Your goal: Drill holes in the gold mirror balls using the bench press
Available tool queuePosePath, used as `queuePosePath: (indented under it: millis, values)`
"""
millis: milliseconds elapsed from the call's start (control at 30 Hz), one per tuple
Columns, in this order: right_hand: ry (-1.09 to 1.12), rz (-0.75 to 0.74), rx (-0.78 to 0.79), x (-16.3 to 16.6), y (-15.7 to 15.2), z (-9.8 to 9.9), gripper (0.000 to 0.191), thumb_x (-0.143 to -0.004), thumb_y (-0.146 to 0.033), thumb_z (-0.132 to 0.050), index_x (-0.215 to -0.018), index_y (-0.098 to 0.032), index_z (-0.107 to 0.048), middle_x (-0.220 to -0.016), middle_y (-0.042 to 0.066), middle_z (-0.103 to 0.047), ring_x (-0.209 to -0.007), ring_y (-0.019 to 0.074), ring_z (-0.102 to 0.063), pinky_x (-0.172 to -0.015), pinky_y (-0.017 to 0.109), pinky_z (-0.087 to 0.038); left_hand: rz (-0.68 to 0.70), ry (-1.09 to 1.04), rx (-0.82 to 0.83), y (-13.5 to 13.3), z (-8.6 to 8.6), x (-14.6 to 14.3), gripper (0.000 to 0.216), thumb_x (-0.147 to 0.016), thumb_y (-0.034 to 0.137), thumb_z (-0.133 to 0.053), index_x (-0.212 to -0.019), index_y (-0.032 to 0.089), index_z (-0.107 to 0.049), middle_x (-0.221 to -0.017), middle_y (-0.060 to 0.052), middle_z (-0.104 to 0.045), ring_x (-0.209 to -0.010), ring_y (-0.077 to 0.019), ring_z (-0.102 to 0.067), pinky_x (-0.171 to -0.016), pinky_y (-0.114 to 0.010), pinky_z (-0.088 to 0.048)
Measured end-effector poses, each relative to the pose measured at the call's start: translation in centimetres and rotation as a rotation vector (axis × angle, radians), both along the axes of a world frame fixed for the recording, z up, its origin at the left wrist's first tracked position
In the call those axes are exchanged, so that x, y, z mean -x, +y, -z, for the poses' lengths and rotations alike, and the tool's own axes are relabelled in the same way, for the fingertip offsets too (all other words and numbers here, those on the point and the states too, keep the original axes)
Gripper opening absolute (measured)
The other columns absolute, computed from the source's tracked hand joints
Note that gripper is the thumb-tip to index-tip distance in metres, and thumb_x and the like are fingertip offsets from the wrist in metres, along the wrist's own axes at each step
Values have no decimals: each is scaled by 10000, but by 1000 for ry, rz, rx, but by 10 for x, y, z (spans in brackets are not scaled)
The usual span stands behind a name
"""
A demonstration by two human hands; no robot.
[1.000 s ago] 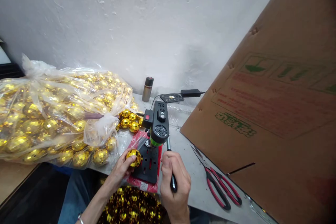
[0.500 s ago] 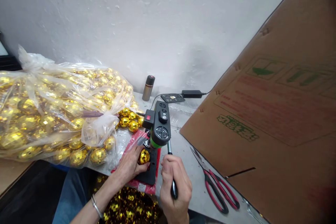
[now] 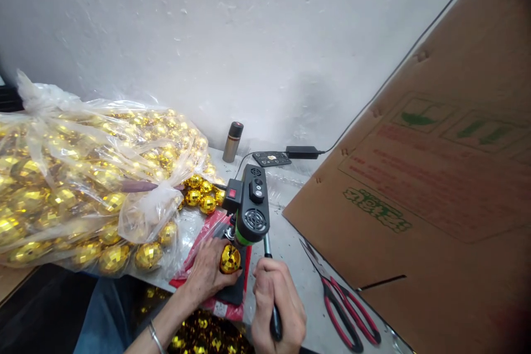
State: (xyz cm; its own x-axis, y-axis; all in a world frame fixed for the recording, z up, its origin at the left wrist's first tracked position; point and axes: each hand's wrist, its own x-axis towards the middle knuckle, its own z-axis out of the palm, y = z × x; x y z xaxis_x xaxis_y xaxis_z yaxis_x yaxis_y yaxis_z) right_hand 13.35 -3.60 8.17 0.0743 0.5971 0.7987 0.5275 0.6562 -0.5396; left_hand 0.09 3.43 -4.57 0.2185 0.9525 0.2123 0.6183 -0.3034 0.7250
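Note:
My left hand (image 3: 207, 268) grips a gold mirrored ball (image 3: 230, 259) between thumb and fingers, over the black base plate (image 3: 232, 293) of a small bench drill press. Just above the ball is the black head (image 3: 254, 204) of the drill press; it hides the drill bit, so I cannot tell whether the bit touches the ball. Closed around the black grip of the metal lever (image 3: 267, 245) on the machine's right side is my right hand (image 3: 279, 304). Red plastic sheeting (image 3: 226, 310) lies under the base.
A clear bag (image 3: 143, 218) of gold balls fills the left, with several loose balls (image 3: 207, 204) beside the machine. Red-handled scissors (image 3: 344, 310) and a big cardboard box (image 3: 415, 188) are on the right. Behind stand a bottle (image 3: 232, 142), a phone (image 3: 271, 159) and a power adapter (image 3: 305, 152).
The view has shifted a little, so the machine and hands appear slightly lower. The ball stays in my left hand, and my right hand keeps its hold on the lever.

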Motion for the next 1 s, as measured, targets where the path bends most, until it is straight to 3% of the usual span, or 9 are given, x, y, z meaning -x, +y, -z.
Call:
queuePosePath:
  millis: [200,433,633,1000]
  values:
    - [110,57,46,11,-4,3,302,-1059,-36,-439,-845,-235,-515,-818,-14,-608,-671,108,-580,-660,239,-448,13,-2,-38,0,7,1,487,-759,410,-858,-1179,214,-706,-1060,-97,-763,-990,-351,-715,-941,-530,-567]
    - [119,111,2,14,-1,19,310,-1057,-58,-418,-828,-238,-525,-813,-21,-608,-682,123,-586,-685,263,-435,-18,8,-17,1,12,-1,454,-761,433,-853,-1133,217,-706,-1032,-94,-757,-991,-356,-709,-931,-515,-559]
    - [162,132,-12,18,1,24,323,-1071,-62,-416,-821,-233,-526,-819,-28,-594,-710,124,-576,-824,307,-465,-16,-3,-14,1,10,-2,427,-748,391,-851,-1112,213,-716,-1028,-96,-754,-989,-359,-712,-921,-514,-560]
    - [179,125,-67,20,6,29,344,-1089,-77,-409,-795,-230,-502,-803,-34,-564,-698,114,-553,-762,289,-458,-45,4,-39,1,12,-7,441,-734,367,-840,-1129,205,-729,-1020,-102,-759,-982,-372,-724,-914,-542,-568]
